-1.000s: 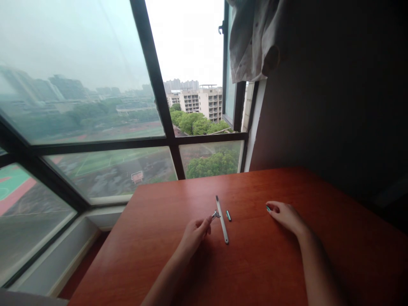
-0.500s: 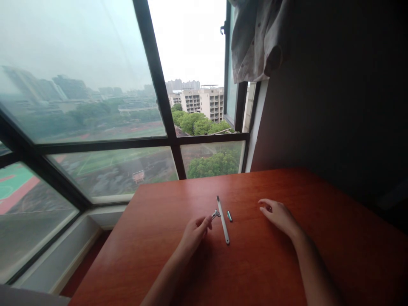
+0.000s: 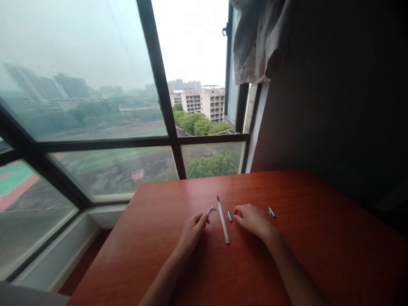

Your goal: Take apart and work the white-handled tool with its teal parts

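My left hand [image 3: 193,231] is closed around the handle of a metal safety razor [image 3: 211,209], whose bare head, with no cartridge on it, points up and right. To the right of that hand lies a light grey toothbrush [image 3: 223,223], its dark bristle end toward the window. A small teal and black razor blade cartridge [image 3: 229,216] rests on the table beside the toothbrush. My right hand [image 3: 251,219] hovers just right of this cartridge, fingers loosely bent, with nothing seen in them. A second teal cartridge [image 3: 271,212] lies farther right, beyond my right hand.
The reddish-brown wooden table [image 3: 168,250] reaches to the window frame [image 3: 207,139]. A grey cloth [image 3: 256,46] hangs by the open window pane at the upper right. A dark wall [image 3: 321,97] stands on the right.
My right hand has moved left toward the cartridge by the toothbrush, and a second cartridge now shows where it was. My left hand has shifted the razor slightly left, off the toothbrush.
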The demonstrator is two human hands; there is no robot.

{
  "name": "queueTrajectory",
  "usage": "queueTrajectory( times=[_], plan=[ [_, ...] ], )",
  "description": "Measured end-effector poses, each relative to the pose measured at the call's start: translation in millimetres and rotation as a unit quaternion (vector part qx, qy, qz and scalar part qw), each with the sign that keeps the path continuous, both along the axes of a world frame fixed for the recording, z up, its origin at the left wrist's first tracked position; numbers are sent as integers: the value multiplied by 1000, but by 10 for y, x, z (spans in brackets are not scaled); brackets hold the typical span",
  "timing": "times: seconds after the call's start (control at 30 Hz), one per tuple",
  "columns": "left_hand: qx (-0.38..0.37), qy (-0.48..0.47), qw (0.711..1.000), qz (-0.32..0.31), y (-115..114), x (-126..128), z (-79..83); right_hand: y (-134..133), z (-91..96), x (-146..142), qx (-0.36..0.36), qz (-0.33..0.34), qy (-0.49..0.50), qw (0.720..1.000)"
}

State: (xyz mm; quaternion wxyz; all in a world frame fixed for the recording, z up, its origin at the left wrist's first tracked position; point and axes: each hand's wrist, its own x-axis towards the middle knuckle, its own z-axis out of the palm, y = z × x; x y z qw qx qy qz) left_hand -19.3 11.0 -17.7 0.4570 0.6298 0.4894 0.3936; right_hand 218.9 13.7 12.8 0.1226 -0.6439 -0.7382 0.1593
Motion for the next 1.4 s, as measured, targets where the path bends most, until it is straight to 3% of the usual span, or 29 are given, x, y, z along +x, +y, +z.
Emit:
queueTrajectory(
  times=[0.4,0.77,1.07,1.4],
  plan=[
    [3,12,1000,2,2,14,-16,-3,-295,-19,58,36,97,993],
    [12,19,1000,0,-24,27,11,-210,-79,-422,53,21,39,998],
    [18,26,999,-4,-33,29,21,-284,-87,-569,43,21,-22,999],
    [4,19,1000,3,-24,25,34,-313,-110,-619,24,16,-11,1000]
  ],
)
